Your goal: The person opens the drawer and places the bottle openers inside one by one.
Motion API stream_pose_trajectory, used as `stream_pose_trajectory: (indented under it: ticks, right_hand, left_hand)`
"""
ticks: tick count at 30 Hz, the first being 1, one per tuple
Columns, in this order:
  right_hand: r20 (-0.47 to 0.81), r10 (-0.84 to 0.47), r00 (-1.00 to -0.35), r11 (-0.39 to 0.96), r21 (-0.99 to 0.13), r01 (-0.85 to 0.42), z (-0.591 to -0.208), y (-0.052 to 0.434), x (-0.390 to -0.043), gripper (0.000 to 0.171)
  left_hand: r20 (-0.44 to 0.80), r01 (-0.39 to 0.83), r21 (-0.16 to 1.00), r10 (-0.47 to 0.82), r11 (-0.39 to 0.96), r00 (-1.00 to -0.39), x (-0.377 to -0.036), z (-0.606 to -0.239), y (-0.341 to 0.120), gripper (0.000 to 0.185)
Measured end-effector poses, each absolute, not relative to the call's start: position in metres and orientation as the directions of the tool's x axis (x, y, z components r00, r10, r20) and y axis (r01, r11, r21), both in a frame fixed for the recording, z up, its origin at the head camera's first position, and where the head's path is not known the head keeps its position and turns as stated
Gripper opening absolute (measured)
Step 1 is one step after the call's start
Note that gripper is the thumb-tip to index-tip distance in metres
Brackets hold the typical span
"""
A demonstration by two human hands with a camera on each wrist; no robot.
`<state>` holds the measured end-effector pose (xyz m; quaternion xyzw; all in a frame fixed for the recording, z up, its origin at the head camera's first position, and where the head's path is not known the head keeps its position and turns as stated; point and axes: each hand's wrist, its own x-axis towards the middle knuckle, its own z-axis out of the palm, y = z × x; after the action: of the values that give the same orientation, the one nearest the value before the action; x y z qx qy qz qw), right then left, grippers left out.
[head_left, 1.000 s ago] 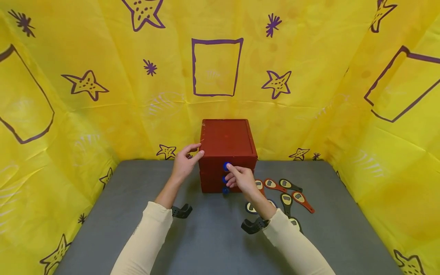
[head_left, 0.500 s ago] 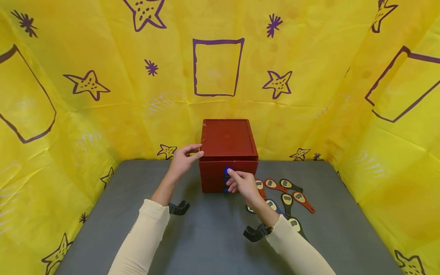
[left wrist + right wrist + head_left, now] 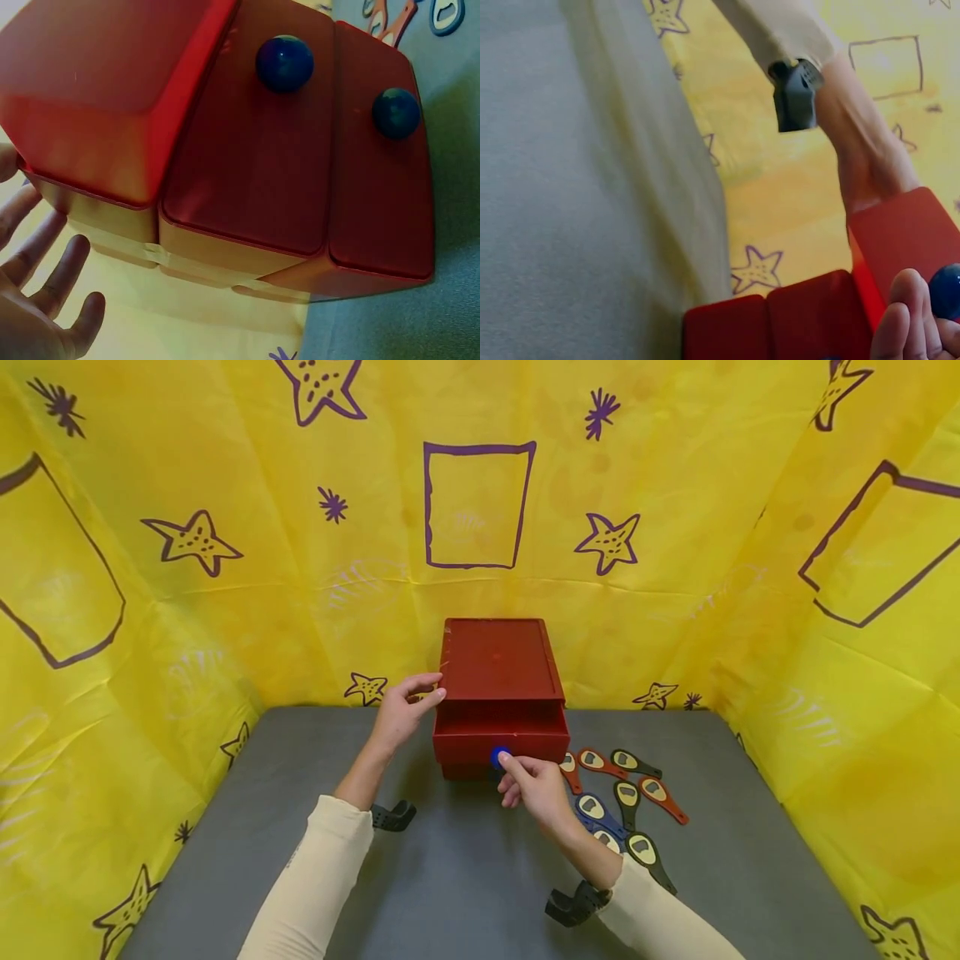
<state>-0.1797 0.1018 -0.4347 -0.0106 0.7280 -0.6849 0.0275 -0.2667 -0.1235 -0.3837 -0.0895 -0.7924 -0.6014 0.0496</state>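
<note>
A red drawer box (image 3: pixel 495 660) with three stacked drawers stands at the table's back. Its top drawer (image 3: pixel 467 748) is pulled partway out, leaving a gap below the box's top panel. My right hand (image 3: pixel 538 787) pinches that drawer's blue knob (image 3: pixel 499 753) between thumb and fingers. My left hand (image 3: pixel 399 717) touches the box's upper left side with loosely extended fingers, also in the left wrist view. There, the middle drawer's knob (image 3: pixel 285 64) and the bottom drawer's knob (image 3: pixel 396 114) show on two closed drawer fronts. What lies deep inside the drawer is hidden.
Several paddle-shaped bottle openers, among them a red opener (image 3: pixel 663 800), a black opener (image 3: pixel 649 860) and a blue opener (image 3: pixel 594 810), lie on the grey table (image 3: pixel 450 893) right of the box. A yellow patterned cloth (image 3: pixel 480 593) encloses the back and sides.
The top drawer has slid out toward me, its knob held in my right hand, which has come nearer and lower. The left hand has stayed at the box's side.
</note>
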Motion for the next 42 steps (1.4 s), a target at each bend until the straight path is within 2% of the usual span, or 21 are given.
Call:
stream_pose_trajectory:
  ticks: [4, 19, 32, 42]
  right_hand:
    - [-0.017, -0.082, -0.996, 0.091, -0.996, 0.010, -0.435, 0.105, -0.170, 0.037]
    - [0.030, -0.202, -0.979, 0.149, -0.987, -0.060, -0.431, 0.110, -0.140, 0.034]
    - [0.056, -0.185, -0.981, 0.136, -0.987, -0.082, -0.435, 0.108, -0.128, 0.033]
    - [0.088, -0.206, -0.975, 0.122, -0.986, -0.115, -0.441, 0.112, -0.126, 0.030]
  left_hand:
    - [0.191, 0.209, 0.941, 0.092, 0.265, -0.977, -0.256, -0.373, -0.121, 0.040]
    - [0.207, 0.219, 0.943, 0.075, 0.251, -0.976, -0.256, -0.374, -0.122, 0.040]
    - [0.199, 0.214, 0.940, 0.082, 0.267, -0.977, -0.253, -0.371, -0.122, 0.041]
    - [0.185, 0.201, 0.948, 0.086, 0.247, -0.979, -0.277, -0.398, -0.127, 0.043]
